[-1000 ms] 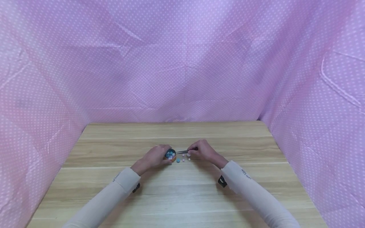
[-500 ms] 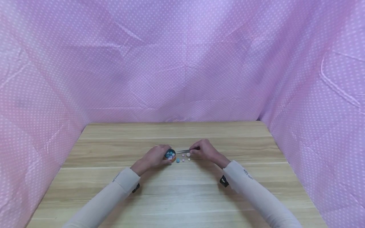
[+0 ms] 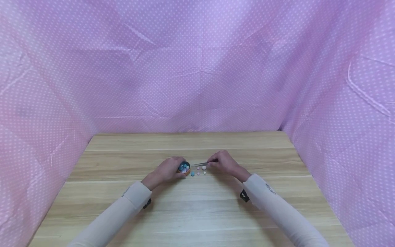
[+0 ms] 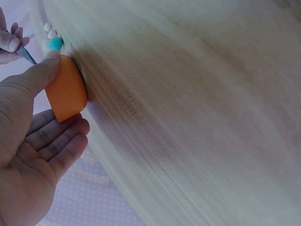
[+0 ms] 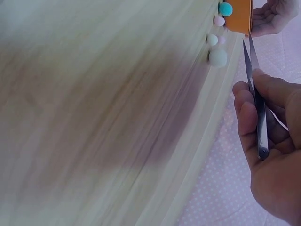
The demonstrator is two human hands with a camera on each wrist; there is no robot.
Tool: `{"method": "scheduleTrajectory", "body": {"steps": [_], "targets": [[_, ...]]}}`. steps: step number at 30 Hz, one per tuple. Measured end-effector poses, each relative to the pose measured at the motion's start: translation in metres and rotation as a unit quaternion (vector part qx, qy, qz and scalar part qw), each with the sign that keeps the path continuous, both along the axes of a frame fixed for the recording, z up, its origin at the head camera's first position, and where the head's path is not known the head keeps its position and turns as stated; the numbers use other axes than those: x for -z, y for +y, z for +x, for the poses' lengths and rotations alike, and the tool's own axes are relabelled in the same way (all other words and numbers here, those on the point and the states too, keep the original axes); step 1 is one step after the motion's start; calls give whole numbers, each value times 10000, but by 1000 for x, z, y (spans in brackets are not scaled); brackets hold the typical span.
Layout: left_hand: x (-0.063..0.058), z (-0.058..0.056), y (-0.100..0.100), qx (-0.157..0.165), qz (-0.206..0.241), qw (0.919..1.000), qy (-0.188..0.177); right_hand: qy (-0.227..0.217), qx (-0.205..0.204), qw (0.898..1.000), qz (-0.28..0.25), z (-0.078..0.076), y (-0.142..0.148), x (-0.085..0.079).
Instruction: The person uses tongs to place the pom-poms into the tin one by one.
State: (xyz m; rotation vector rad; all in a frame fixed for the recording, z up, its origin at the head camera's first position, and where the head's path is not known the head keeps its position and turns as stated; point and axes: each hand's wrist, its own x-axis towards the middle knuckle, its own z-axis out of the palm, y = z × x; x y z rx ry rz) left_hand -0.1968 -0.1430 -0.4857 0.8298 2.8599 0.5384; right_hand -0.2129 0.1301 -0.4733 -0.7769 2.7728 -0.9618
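My left hand (image 3: 168, 168) grips a small round orange container (image 4: 69, 89) on the table, thumb on one side and fingers on the other. Teal, white and pink pompoms (image 3: 184, 166) lie inside its dark interior. Pinched between the thumb and fingers of my right hand (image 3: 224, 162) is a pair of metal tweezers (image 5: 261, 127). Their tips point toward the container, stand slightly apart and hold nothing. Beside the container lie a teal pompom (image 5: 225, 9), a larger white pompom (image 5: 217, 58) and several small pale ones, including a pink pompom (image 5: 219, 20).
Everything stands on a wood-grain table (image 3: 197, 212). A pink dotted cloth (image 3: 197, 68) hangs behind the table and along both sides. Dark straps show below both sleeves.
My right hand has drawn the tweezers a little to the right, away from the container, and their tips have spread. The left hand and the container have stayed in place.
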Motion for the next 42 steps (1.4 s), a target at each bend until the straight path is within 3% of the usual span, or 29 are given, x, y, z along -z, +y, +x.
{"method": "scheduleTrajectory", "body": {"steps": [42], "targets": [[-1, -1, -2, 13, -62, 10000, -30, 573, -100, 9961, 662, -1, 5, -2]]}}
